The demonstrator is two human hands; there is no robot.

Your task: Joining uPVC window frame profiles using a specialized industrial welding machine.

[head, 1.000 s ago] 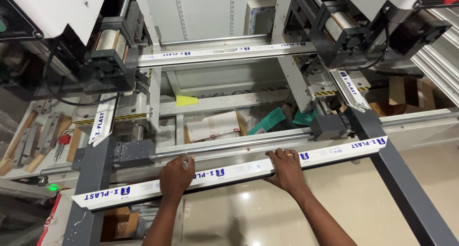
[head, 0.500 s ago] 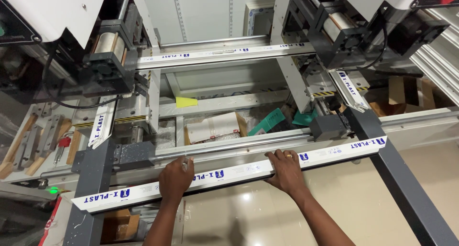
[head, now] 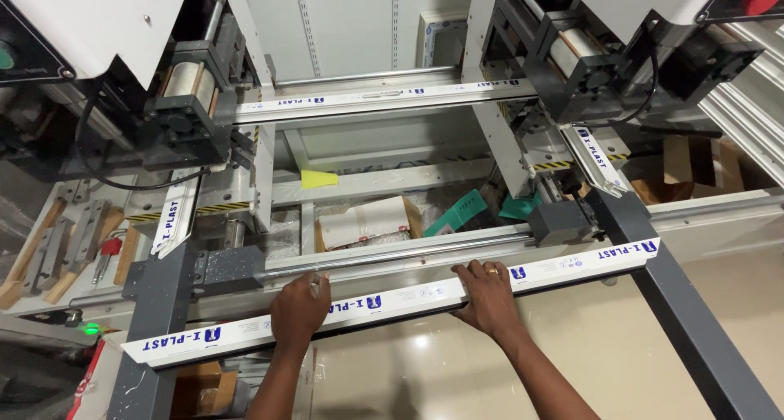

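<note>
Both hands down on the long white profile strip (head: pixel 392 301), w/ blue markings, which lies across the near edge of the machine frame (head: pixel 171 306), spanning from the dark grey left support to the dark grey right support (head: pixel 645 248). Strip ends are mitre-cut; it slopes slightly up toward the right in view.

Left hand (head: pixel 300 310): palm flat on top of strip, left of its middle, fingers curled over the far edge, pressing rather than pinching. Grip not closed round it; hand lies spread on top. Something small and pale shows between the fingers, can't tell what.

Right hand (head: pixel 490 297): just right of middle, fingers splayed over strip top, thumb at near edge, ring on one finger. Also open-palmed contact, no wrap.

Judgement: two spread hands probably steady the long piece so it sits level against the round guide rail (head: pixel 392 256) just behind it.

Second white profile (head: pixel 376 101) sits at the far edge between the two machine heads. Short profile pieces lean at left (head: pixel 173 216) and right (head: pixel 600 158). Below the frame: cardboard box (head: pixel 367 224), green scraps (head: pixel 465 212), yellow tag (head: pixel 317 178).
</note>
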